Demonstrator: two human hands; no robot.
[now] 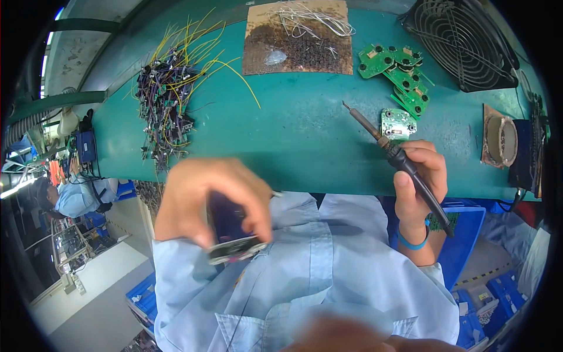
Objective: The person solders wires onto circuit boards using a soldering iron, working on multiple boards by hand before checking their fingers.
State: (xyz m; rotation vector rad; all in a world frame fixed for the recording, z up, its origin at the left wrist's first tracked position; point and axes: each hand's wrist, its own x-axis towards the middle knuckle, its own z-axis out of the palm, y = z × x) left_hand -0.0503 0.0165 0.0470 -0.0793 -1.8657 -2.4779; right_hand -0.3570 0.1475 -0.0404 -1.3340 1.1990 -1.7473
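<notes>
My left hand (pixel 214 193) is curled, smeared by motion, around a dark, flat, box-like piece (pixel 226 217) with a pale lower edge. It is in front of my body, just off the near table edge; blur hides its exact kind. In my right hand (pixel 427 176) is a black-handled soldering iron (pixel 402 159), gripped like a pen with thumb and fingers. Its tip points to the far left, above the green mat (pixel 281 135). Just beyond my right fingers lies a single small circuit board (pixel 399 124), apart from the iron's tip.
A tangle of small dark parts with yellow wires (pixel 167 100) lies at the left. Solder wire (pixel 311 20) rests on a scorched brown board (pixel 258 44) at the back. Green circuit boards (pixel 404 82), a black fan (pixel 463 44) and a round holder (pixel 502 141) stand to the right.
</notes>
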